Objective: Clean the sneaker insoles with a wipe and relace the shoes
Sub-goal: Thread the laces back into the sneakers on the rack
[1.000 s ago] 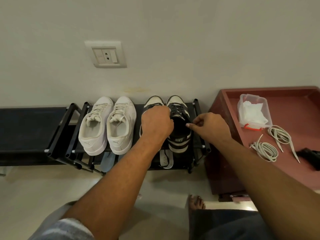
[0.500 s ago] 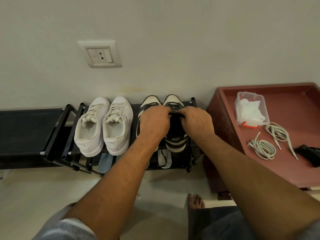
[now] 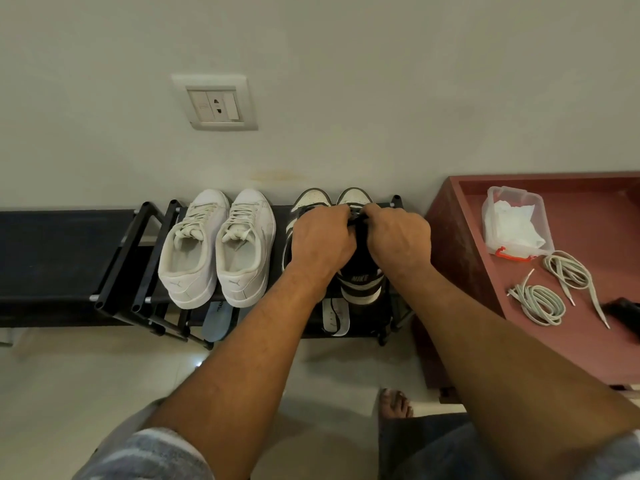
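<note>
While I crouch at the black shoe rack [image 3: 138, 258], both my hands are bunched over the throat of the right-hand black-and-white sneaker [image 3: 362, 289] on its top tier. My left hand [image 3: 320, 242] and right hand [image 3: 398, 239] are curled knuckles-up, fingertips drawn together on what looks like the black lace [image 3: 356, 221] showing between them; the pinch itself is hidden under my knuckles. The sneaker's mate [image 3: 311, 197] sits touching it, mostly under my left hand, and a white pair [image 3: 214, 251] stands further left on the same tier. Two insoles, one blue-grey [image 3: 216, 318] and one white [image 3: 336, 317], poke out from the tier below. Right of the rack, a maroon tray-top [image 3: 519, 188] holds a plastic tub of wipes [image 3: 512, 223] and two coiled pale laces [image 3: 542, 303].

My worry is the heel: it sits at the rack's front edge, so a hard tug towards me could drag the sneaker off. Working blind under my own hands, I could also skip an eyelet or let the lace end slip free.
</note>
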`<control>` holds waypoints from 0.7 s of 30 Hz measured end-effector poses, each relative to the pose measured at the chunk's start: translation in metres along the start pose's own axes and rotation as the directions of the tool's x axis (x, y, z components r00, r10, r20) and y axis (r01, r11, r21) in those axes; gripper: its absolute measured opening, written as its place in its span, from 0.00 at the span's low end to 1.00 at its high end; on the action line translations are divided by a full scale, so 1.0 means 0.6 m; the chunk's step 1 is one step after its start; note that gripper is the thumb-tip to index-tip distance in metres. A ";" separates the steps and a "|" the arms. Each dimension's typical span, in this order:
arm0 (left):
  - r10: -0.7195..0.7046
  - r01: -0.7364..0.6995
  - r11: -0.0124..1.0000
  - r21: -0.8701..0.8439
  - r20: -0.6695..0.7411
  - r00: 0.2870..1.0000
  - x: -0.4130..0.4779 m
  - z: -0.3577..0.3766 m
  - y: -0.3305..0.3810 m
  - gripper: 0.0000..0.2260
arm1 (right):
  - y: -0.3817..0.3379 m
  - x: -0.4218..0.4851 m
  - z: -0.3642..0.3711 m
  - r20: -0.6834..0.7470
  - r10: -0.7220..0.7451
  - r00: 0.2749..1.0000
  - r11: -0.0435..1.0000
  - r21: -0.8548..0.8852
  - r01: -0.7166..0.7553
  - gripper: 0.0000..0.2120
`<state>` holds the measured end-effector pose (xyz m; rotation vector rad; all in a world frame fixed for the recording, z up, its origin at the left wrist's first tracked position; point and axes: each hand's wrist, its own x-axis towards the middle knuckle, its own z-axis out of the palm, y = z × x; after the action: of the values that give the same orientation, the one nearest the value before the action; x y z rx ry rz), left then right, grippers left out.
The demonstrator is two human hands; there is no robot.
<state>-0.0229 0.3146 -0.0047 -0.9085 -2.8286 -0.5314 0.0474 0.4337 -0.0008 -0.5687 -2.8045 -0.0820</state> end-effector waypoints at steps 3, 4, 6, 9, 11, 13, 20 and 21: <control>-0.004 0.004 1.000 -0.020 0.009 1.000 0.001 -0.001 -0.001 0.09 | -0.001 0.003 0.008 -0.010 0.032 0.999 0.999 0.005 -0.032 0.08; -0.010 0.010 1.000 -0.027 0.012 1.000 0.002 -0.001 -0.002 0.09 | -0.001 0.005 0.009 -0.012 0.043 0.999 0.999 0.019 -0.042 0.08; -0.031 0.032 0.998 -0.052 0.013 0.999 0.003 -0.001 -0.004 0.09 | 0.004 0.006 0.011 0.002 0.053 0.999 0.996 0.073 -0.053 0.09; -0.049 0.049 0.996 -0.073 0.005 0.999 0.002 0.002 -0.005 0.09 | 0.022 0.002 0.005 0.023 0.024 0.999 0.987 0.159 -0.027 0.13; -0.056 0.055 0.996 -0.069 -0.007 0.998 0.000 0.005 -0.003 0.09 | 0.038 -0.005 0.005 0.045 -0.011 0.999 0.985 0.172 0.003 0.16; -0.066 0.064 0.996 -0.067 -0.024 0.998 -0.001 0.006 0.000 0.09 | 0.050 -0.012 0.005 0.095 -0.041 0.995 0.986 0.162 0.025 0.19; -0.039 0.038 0.997 -0.062 0.000 0.999 -0.002 0.011 0.003 0.08 | 0.036 -0.014 0.005 0.044 0.072 0.996 0.978 0.194 -0.080 0.11; -0.040 0.041 0.997 -0.059 0.015 0.999 -0.002 0.010 0.002 0.07 | 0.034 -0.014 0.006 0.043 0.107 0.993 0.969 0.218 -0.114 0.11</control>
<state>-0.0215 0.3171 -0.0101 -0.8701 -2.8638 -0.6194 0.0616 0.4498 -0.0067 -0.6742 -2.7545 0.2592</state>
